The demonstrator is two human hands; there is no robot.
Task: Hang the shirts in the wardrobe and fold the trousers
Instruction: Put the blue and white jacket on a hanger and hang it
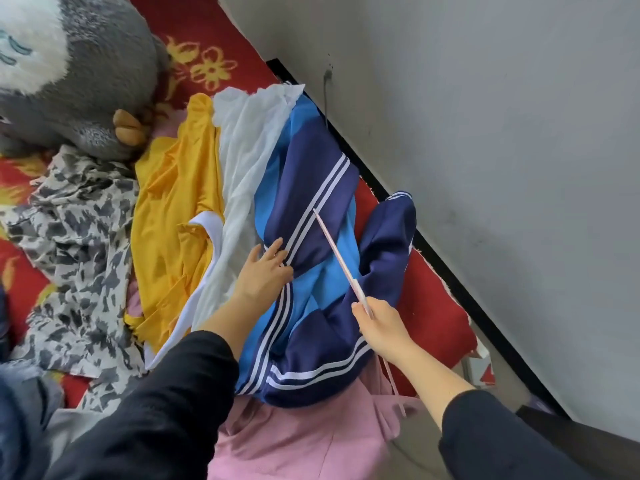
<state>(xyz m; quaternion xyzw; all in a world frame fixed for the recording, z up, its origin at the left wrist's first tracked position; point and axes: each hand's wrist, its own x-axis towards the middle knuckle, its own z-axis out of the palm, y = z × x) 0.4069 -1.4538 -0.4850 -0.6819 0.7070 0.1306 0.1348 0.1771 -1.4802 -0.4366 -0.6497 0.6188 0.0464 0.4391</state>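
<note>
Blue striped top [311,258] lies mid-bed, just right of a white garment [242,161] and a yellow garment [173,209]. On the head view, my left hand [263,273] presses flat on it with straight fingers, and my right hand [379,323] grips a pale pink hanger [341,261] above the cloth. I reckon the hanger arm could snag a fold or drag the overlapping white garment along.

five garments [79,230] [173,202] [242,150] [311,306] [294,438], one hanger [337,258], one plush toy [86,81]
</note>
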